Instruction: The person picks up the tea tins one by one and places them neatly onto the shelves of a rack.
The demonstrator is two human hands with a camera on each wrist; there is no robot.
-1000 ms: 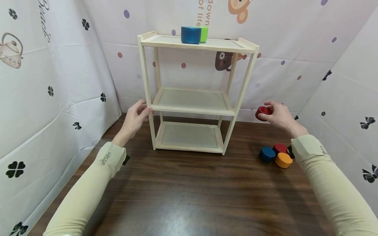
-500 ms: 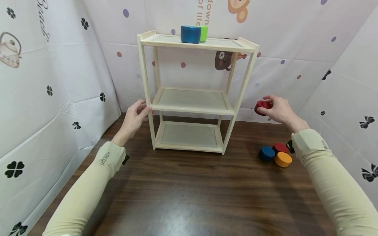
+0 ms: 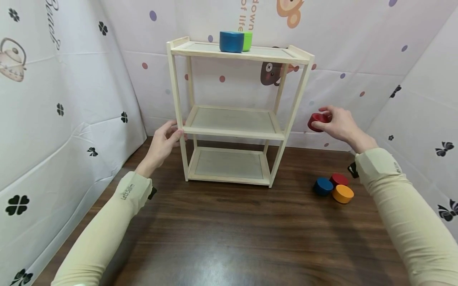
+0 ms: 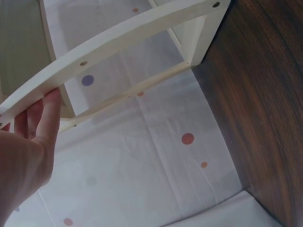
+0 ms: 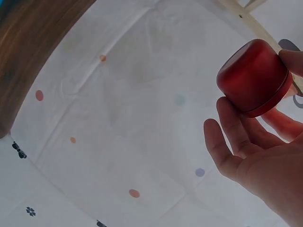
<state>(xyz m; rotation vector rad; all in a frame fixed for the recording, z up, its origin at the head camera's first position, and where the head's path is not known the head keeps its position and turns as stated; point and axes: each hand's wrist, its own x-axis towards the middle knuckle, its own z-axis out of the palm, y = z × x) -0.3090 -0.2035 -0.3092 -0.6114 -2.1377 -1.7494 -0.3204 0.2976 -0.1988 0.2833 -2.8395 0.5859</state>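
Observation:
My right hand (image 3: 340, 126) holds a small round red tin (image 3: 317, 122) in the air, to the right of the wooden shelf rack (image 3: 232, 133). The right wrist view shows the red tin (image 5: 253, 78) pinched between thumb and fingers. At the rack's front left post (image 3: 173, 79), my left hand (image 3: 162, 145) grips at middle-shelf height, fingers partly hidden behind the post. Up on the top shelf stand a blue tin (image 3: 231, 42) and, partly behind it, a green tin (image 3: 247, 41).
Grouped on the dark wooden table (image 3: 229, 226) at right are a blue tin (image 3: 323, 186), a red tin (image 3: 339, 179) and an orange tin (image 3: 343, 194). A patterned white cloth (image 3: 379, 59) hangs behind the rack and along both sides.
My right hand has risen with the red tin, higher above the group on the table. The left hand and the rack have stayed in place.

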